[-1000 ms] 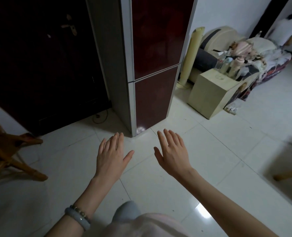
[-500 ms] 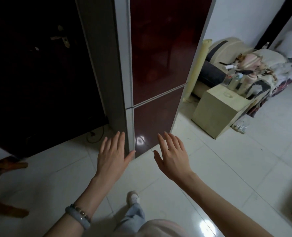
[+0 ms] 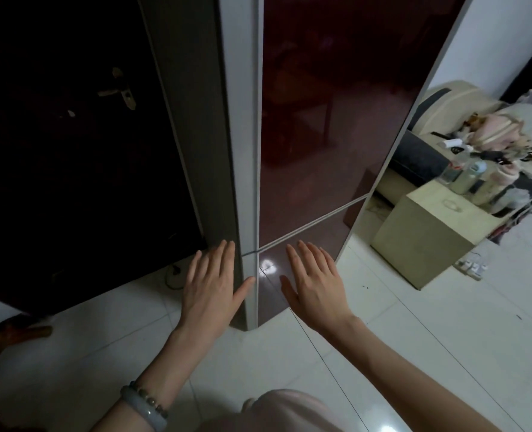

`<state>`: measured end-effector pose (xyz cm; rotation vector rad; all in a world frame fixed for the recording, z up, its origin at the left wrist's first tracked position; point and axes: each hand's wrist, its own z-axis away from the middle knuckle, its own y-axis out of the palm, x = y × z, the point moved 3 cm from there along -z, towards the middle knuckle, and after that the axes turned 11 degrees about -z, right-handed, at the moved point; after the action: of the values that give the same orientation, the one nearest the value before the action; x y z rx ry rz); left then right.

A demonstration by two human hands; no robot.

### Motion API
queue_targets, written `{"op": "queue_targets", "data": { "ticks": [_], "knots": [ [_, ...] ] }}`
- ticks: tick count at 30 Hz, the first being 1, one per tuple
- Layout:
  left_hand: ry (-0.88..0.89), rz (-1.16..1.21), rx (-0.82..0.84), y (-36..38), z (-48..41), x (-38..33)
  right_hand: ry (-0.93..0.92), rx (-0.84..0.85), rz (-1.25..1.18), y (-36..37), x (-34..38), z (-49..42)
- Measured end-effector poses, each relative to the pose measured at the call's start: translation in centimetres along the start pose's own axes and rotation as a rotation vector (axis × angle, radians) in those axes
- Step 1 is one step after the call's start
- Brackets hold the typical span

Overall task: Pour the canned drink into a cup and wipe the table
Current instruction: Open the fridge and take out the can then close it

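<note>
No can, cup or table shows in the head view. My left hand (image 3: 210, 283) is stretched forward, palm down, fingers apart and empty, in front of the grey side of a tall fridge (image 3: 320, 135). My right hand (image 3: 316, 280) is held out the same way, empty, before the fridge's dark red lower door. Both hands hover just short of the fridge corner; contact cannot be told. The fridge doors are closed, with a seam between the upper and lower door.
A dark door with a metal handle (image 3: 118, 90) stands to the left of the fridge. A beige cabinet (image 3: 426, 235) with bottles on top and a cluttered sofa (image 3: 464, 129) lie to the right. A wooden chair leg (image 3: 12, 333) juts in at the left. White tiled floor (image 3: 414, 338) underfoot.
I have walked closer to the fridge; it now fills the upper middle of the view. Both hands stay outstretched and open, now level with the lower door seam.
</note>
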<state>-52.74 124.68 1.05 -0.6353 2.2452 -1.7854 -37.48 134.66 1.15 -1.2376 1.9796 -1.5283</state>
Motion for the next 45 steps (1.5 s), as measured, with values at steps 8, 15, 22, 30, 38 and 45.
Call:
{"op": "queue_targets", "data": {
  "ticks": [8,15,22,30,38,45],
  "knots": [
    [-0.001,-0.012,-0.047,-0.8,-4.4,-0.3,-0.041,0.02,0.032,0.3,-2.2,-5.0],
    [-0.069,-0.041,-0.169,-3.9,-9.4,0.9,-0.209,-0.129,0.033,-3.2,-2.7,-12.2],
    [-0.149,-0.001,-0.284,-7.0,-14.8,2.3,-0.587,-0.318,0.176,-7.9,-0.3,-19.9],
    [-0.153,0.096,-0.373,-7.5,-18.0,2.2,-0.77,-0.311,0.432,-7.8,-1.6,-23.3],
    [-0.209,0.427,-0.283,-8.6,-18.5,1.7,-0.745,-0.227,0.462,-7.6,-2.0,-23.7],
    [-0.231,0.454,-0.22,-9.8,-17.5,1.2,-0.593,-0.187,0.233,-7.7,-2.2,-21.3]
  ]
}}
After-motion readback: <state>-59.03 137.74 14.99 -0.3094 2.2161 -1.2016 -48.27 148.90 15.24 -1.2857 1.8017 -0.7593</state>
